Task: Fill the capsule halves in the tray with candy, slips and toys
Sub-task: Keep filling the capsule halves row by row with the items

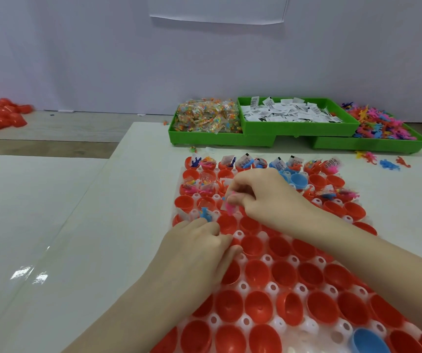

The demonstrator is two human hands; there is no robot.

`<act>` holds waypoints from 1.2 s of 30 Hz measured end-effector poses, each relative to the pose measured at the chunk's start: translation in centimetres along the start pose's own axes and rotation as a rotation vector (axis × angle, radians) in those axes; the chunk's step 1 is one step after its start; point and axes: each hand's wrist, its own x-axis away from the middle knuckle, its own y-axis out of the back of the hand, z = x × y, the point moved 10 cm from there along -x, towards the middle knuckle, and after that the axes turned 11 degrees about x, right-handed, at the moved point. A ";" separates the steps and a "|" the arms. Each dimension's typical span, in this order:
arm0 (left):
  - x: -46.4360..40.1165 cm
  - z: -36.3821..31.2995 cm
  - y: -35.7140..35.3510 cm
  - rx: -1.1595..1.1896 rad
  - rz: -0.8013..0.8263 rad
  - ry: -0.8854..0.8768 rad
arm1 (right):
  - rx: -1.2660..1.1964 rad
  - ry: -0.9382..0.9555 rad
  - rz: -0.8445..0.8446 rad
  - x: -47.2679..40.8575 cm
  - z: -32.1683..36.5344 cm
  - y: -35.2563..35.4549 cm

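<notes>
Item: my right hand [263, 197], centre of frame, pinches a pink toy [230, 208] over an empty red capsule half [226, 222], ready to drop it in. My left hand [199, 240], just below, fingers curled; whether it holds the blue toy [206, 215] I cannot tell. White tray [304, 324]: far rows filled, near rows bare. Green bins [263, 129], upper right: candy [207, 118], slips [289, 113], toys [380, 123]. Filled capsules crowd the drop spot.

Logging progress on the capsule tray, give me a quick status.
Right hand pinching pink toy over tray. Left hand resting on tray, fingers curled. Far rows filled, near capsule halves empty. Nothing blocking.
</notes>
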 end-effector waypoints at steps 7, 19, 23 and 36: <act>0.4 0.3 0.3 0.039 -0.044 0.025 | 0.026 0.032 0.114 0.4 0.6 -1.2; 0.9 0.6 0.4 0.077 -0.059 0.063 | 0.256 0.217 0.063 1.6 2.4 -1.7; 0.9 0.8 0.4 0.114 -0.052 0.079 | 0.396 0.261 0.067 1.6 3.1 -2.4; 1.2 1.0 0.7 0.193 -0.032 0.076 | 0.121 0.131 0.070 1.0 1.4 -1.0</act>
